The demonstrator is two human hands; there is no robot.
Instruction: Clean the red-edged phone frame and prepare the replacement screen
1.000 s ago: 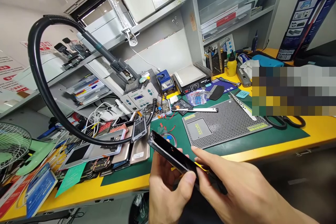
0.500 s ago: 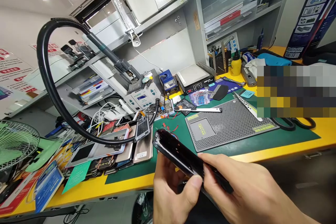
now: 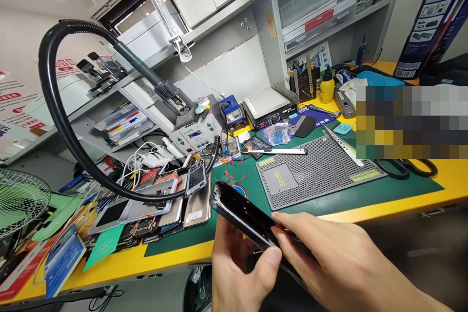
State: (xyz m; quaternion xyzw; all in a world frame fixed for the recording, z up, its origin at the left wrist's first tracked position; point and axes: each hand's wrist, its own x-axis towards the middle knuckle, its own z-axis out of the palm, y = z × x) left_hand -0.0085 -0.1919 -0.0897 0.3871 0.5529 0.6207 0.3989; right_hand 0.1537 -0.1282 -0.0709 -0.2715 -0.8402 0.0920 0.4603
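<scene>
I hold a black smartphone [image 3: 241, 212] in both hands, just in front of the bench's yellow edge. Its glossy face tilts up and to the left. My left hand [image 3: 239, 273] grips it from below, the thumb pressed on its near edge. My right hand [image 3: 329, 258] lies over the phone's right end, with the fingers on its upper side. That end of the phone is hidden under my right hand.
A grey perforated work mat [image 3: 314, 170] lies on the green bench mat [image 3: 365, 192]. A pile of phones and screens [image 3: 161, 204] sits at the left under a looping black hose [image 3: 58, 107]. Behind stand a rework station [image 3: 195, 134], a hot plate [image 3: 268, 107], scissors [image 3: 405, 168] and a green fan [image 3: 22, 200].
The phone and both hands have stayed nearly still, with small shifts of my grip. The view has swung slightly right and back left.
</scene>
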